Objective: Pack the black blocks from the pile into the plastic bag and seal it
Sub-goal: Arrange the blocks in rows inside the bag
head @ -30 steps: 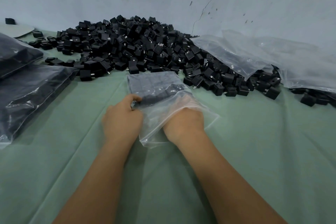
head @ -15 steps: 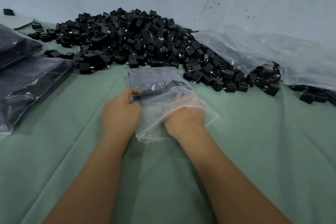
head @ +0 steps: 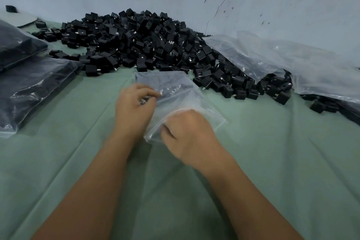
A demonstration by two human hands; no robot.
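The plastic bag [head: 175, 91] is laid on the cloth [head: 272, 152], long axis running away from the person. Its near mouth is pinched by the right hand [head: 187, 136]; its side is gripped by the left hand [head: 134, 109].

Desk [head: 272, 161] under creased green cloth. On it: black block pile [head: 148, 45] at back, part-filled plastic bag [head: 175, 91] centre, filled bags [head: 33, 85] left, empty bags [head: 292, 64] right.
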